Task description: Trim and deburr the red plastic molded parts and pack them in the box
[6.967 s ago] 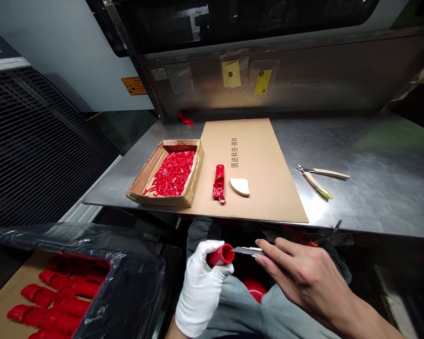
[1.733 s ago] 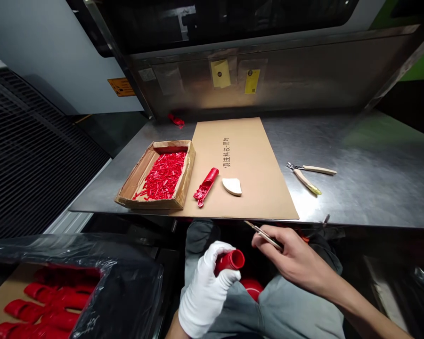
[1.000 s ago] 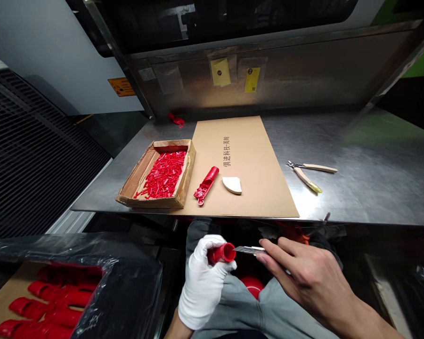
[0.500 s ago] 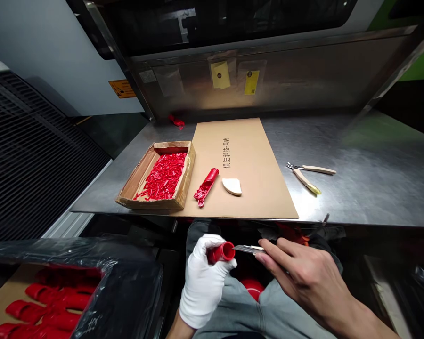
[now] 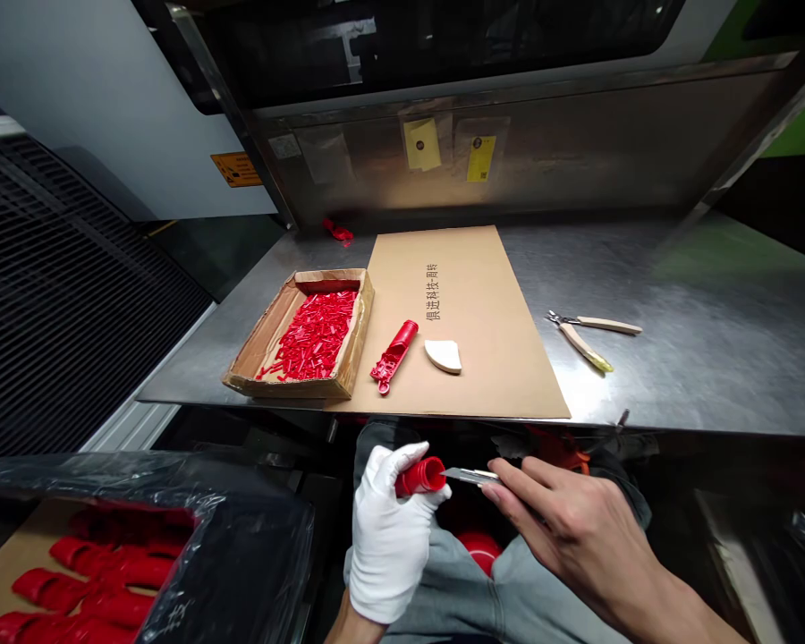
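Observation:
In a white glove, my left hand (image 5: 390, 537) is closed round a red plastic tube-shaped part (image 5: 421, 477), its round open end facing right. My bare right hand (image 5: 577, 523) grips a utility knife (image 5: 473, 476); the blade tip is at the rim of the tube's opening. Whether the blade touches the rim I cannot tell. Both hands are over my lap, in front of the bench edge. On the cardboard sheet (image 5: 470, 286) lie a similar red part (image 5: 394, 356), its hollow side up, and a cream wedge-shaped piece (image 5: 444, 355).
A cardboard tray (image 5: 241, 376) of red plastic scraps stands left on the metal bench (image 5: 684, 376). Cutting pliers (image 5: 580, 338) lie right, handles spread. A red scrap (image 5: 337, 233) is at the back. Lower left, a plastic-lined box (image 5: 255, 528) contains several red parts.
Both hands keep their holds on the red part and the knife. My left hand has turned slightly, and the view has shifted a little.

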A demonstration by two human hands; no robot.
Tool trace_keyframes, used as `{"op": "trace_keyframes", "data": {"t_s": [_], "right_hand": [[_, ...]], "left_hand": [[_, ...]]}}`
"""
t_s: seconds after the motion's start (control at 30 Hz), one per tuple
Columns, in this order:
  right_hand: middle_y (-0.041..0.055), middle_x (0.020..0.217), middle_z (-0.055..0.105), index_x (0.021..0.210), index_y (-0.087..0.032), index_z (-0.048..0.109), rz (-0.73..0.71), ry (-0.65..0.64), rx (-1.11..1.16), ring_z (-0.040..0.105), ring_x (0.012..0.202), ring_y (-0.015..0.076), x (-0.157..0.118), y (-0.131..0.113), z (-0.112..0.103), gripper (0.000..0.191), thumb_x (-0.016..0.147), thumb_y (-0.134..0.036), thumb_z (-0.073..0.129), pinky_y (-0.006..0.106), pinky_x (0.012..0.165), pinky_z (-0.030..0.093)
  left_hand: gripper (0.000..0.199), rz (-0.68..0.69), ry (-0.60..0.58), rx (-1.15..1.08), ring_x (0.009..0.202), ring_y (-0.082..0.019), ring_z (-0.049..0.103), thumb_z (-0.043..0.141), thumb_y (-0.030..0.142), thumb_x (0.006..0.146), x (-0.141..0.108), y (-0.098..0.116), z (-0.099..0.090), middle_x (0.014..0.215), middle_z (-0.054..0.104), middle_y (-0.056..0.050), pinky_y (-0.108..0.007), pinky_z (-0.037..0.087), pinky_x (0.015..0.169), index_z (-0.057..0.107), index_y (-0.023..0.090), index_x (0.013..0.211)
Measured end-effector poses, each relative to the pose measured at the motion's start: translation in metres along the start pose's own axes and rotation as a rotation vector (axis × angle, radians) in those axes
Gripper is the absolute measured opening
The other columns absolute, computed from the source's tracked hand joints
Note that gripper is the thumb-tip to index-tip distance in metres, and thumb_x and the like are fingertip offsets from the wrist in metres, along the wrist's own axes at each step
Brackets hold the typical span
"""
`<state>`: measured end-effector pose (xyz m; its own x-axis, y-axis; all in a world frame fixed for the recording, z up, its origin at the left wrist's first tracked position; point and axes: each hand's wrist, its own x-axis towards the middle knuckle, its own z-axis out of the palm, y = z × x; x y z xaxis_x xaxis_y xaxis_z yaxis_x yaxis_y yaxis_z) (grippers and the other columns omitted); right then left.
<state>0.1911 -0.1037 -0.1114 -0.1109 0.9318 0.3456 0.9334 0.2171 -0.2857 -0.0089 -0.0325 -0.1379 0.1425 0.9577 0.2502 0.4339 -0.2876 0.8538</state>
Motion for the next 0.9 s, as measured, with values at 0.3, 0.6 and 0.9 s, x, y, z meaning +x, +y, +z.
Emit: {"op": "trace_keyframes", "data": {"t_s": [0.3,0.6,0.9], "right_hand": [[-0.0037,0.071,0.055,0.083,-0.025,0.063,0.323,-0.35,0.557,0.05,0.063,0.0111,0.01,-0.001,-0.009,0.037,0.101,-0.05,0.042,0.025,0.059,0.033],[-0.004,0.066,0.042,0.075,-0.018,0.055,0.45,-0.398,0.944,0.036,0.062,0.0093,0.036,-0.02,0.015,0.044,0.095,-0.057,0.048,0.021,0.053,0.031],[-0.0024,0.063,0.055,0.076,-0.02,0.059,0.322,-0.171,0.521,0.048,0.057,0.0121,0.076,0.005,-0.007,0.022,0.092,-0.033,0.05,0.024,0.054,0.033]], "left_hand": [[0.026,0.178,0.144,0.146,0.071,-0.012,0.062,0.074,0.018,0.079,-0.001,0.001,0.001,0.086,0.056,0.001,-0.023,0.053,0.066,0.068,0.023,0.104],[0.028,0.245,0.133,0.131,0.075,-0.013,0.064,0.067,0.015,0.083,-0.007,-0.004,0.005,0.088,0.057,0.0,-0.023,0.054,0.066,0.067,0.026,0.109],[0.019,-0.143,-0.226,-0.288,0.075,-0.02,0.065,0.07,0.036,0.08,-0.008,-0.006,0.0,0.086,0.063,-0.005,-0.031,0.055,0.069,0.07,0.021,0.092]]}}
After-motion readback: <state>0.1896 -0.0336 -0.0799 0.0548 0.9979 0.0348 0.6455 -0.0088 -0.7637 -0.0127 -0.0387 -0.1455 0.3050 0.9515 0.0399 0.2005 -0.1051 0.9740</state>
